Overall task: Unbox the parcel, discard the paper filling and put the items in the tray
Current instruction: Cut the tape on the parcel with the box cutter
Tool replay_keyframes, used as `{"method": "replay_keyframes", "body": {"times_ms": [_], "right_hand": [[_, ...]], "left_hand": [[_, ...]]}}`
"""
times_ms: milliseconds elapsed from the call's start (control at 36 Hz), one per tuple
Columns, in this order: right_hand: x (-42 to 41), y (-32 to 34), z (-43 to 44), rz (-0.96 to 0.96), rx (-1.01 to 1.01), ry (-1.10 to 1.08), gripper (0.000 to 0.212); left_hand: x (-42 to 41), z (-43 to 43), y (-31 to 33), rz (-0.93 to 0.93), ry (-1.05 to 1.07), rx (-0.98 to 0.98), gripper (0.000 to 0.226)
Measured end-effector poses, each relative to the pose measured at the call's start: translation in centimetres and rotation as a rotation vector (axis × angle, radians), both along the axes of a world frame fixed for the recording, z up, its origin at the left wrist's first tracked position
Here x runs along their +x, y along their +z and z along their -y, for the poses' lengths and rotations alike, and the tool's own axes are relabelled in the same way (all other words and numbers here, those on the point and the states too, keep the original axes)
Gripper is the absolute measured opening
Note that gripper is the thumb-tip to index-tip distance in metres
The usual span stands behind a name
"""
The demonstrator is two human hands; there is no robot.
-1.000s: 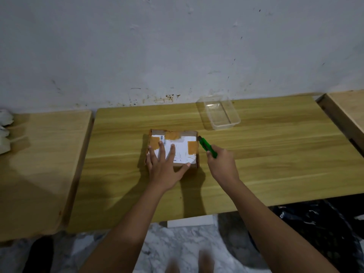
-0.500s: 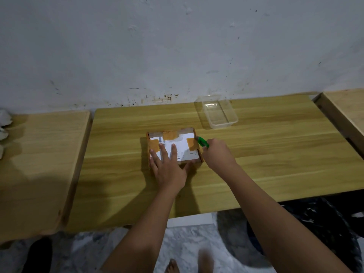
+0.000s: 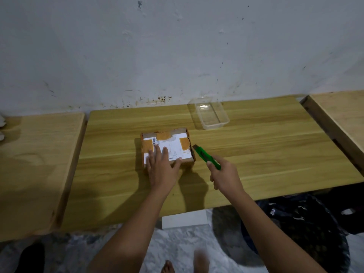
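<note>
My left hand point(image 3: 162, 170) lies flat on the parcel point(image 3: 174, 143), fingers straight and spread, pressing its near half onto the wooden surface point(image 3: 256, 152). The parcel sits mid-surface, lid down, with brown tape patches around a white label. My right hand point(image 3: 224, 175) is curled tight round a green cutter point(image 3: 204, 155), its tip pointing at the parcel's right side. It looks just clear of the cardboard, though I cannot be sure. The clear plastic tray point(image 3: 216, 126) stands behind, to the right, near the wall.
</note>
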State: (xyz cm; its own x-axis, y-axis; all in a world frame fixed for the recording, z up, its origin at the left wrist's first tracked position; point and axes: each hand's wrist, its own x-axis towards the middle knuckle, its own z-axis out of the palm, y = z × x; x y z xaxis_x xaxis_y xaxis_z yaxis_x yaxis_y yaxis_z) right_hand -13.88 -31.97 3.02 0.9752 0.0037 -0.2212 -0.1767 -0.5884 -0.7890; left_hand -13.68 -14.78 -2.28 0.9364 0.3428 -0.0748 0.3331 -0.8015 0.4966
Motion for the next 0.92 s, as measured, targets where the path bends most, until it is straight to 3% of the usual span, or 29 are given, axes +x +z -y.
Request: {"method": "replay_keyframes", "body": {"times_ms": [139,250,389,611,750,917], "right_hand": [[0.3,-0.8,0.4,0.033,0.087,-0.077,0.039],[1.1,-1.8,0.1,0.046,0.162,-0.110,0.038],[2.1,-2.8,-0.7,0.069,0.230,-0.155,0.037],[4.7,-4.3,-1.0,0.095,0.251,-0.166,0.037],[6.4,-5.8,-1.4,0.027,0.402,-0.125,0.036],[8.8,-6.2,-2.8,-0.007,0.422,-0.021,0.042]], "left_hand": [[-2.7,1.0,0.2,0.304,0.215,-0.292,0.044],[-3.4,2.4,0.0,0.232,0.475,-0.465,0.062],[-1.4,3.8,0.5,0.110,0.611,-0.645,0.082],[1.6,1.7,1.1,0.100,0.666,-0.597,0.080],[4.0,-1.7,1.3,0.124,0.581,-0.617,0.066],[6.6,-4.9,1.7,0.146,0.588,-0.662,0.054]]}}
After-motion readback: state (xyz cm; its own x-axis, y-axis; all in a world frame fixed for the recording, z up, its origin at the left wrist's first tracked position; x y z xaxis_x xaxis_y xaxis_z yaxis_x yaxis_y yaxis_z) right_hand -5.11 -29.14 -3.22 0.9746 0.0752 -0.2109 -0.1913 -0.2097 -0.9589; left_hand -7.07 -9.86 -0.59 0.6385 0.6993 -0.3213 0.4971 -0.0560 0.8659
